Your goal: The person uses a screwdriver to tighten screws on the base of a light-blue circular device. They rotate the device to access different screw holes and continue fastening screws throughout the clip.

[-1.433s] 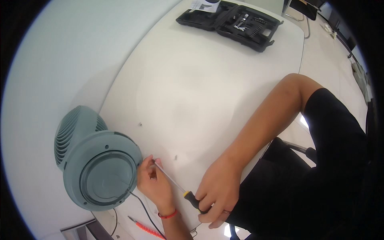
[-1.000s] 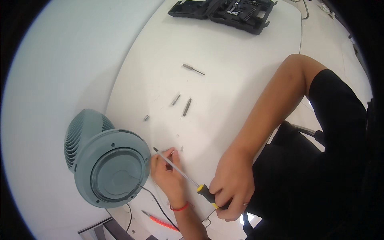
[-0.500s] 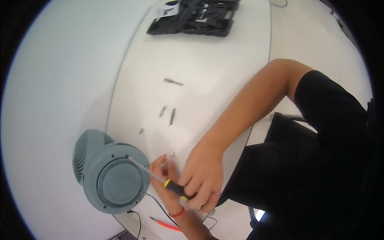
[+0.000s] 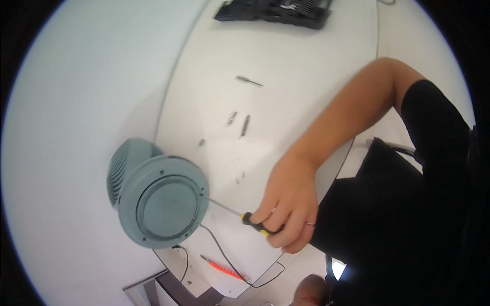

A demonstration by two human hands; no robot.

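1. Since the frame half a second earlier, the left hand has left the fan's edge. Only a bit of skin shows at the bottom edge, and I cannot tell if it is that hand. The right hand (image 4: 287,204) has slid back along the screwdriver (image 4: 240,214), so more bare shaft shows.
2. Container: a black tool case (image 4: 275,10) lies open at the far end of the table (image 4: 286,66). Rows of dark tools or bits sit in its moulded slots; too small to tell apart.
3. Right hand: fingers curled tight round the black-and-yellow handle, thumb on the near side, a ring on one finger. The forearm runs in from the upper right, with a black sleeve at the shoulder.
4. Left hand: whether its fingers are spread or curled cannot be read.
5. Screwdriver: thin metal shaft points left, tip at the right rim of the fan's back plate, at or just beside a screw hole. Actual contact cannot be confirmed.
6. Fan (image 4: 158,196): grey-green, round, lying at the near left edge of the table, back plate facing the camera, grille turned away to the left. A black cable (image 4: 224,255) runs from under it towards the table's near edge.
7. Loose items on the table: three slim metal bits (image 4: 245,125) beyond the hand, small screws (image 4: 240,177) nearer the fan, and a red-handled tool (image 4: 222,268) by the cable.
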